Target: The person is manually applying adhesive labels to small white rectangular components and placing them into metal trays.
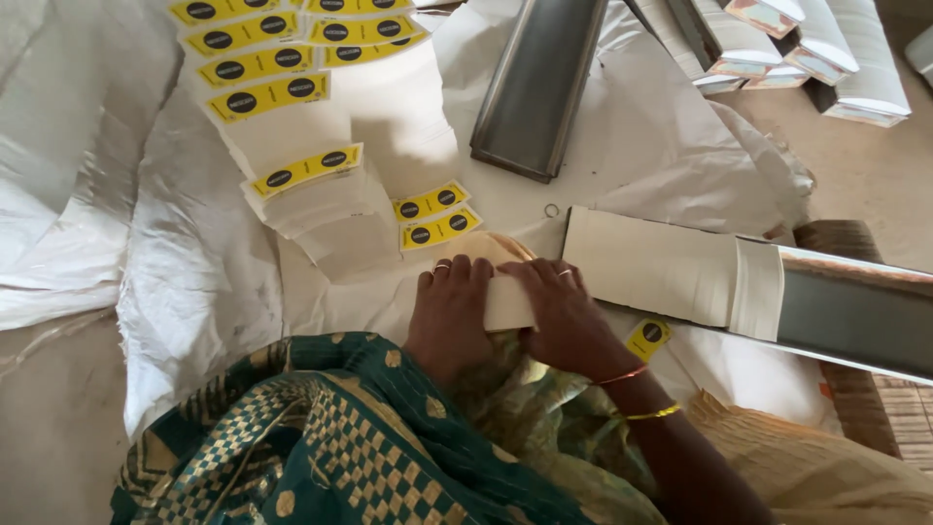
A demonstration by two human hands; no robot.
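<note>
Green patterned cloth [321,437] lies nearest; both hands' fingers [457,277] press a cream paper wrap [505,297] beside yellow labels [437,216].

Green-gold patterned sari, rings on both hands [505,316], gold+red bangles [641,394]

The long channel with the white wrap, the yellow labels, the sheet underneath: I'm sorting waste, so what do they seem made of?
Long channel: seemingly sheet metal, dull grey with a soft sheen and folded edges. Its white wrap: matte paper or thin card, creased flat. Yellow labels: likely glossy printed paper, stacked flat. Sheet underneath: probably woven plastic sacking, white and crinkled.
</note>
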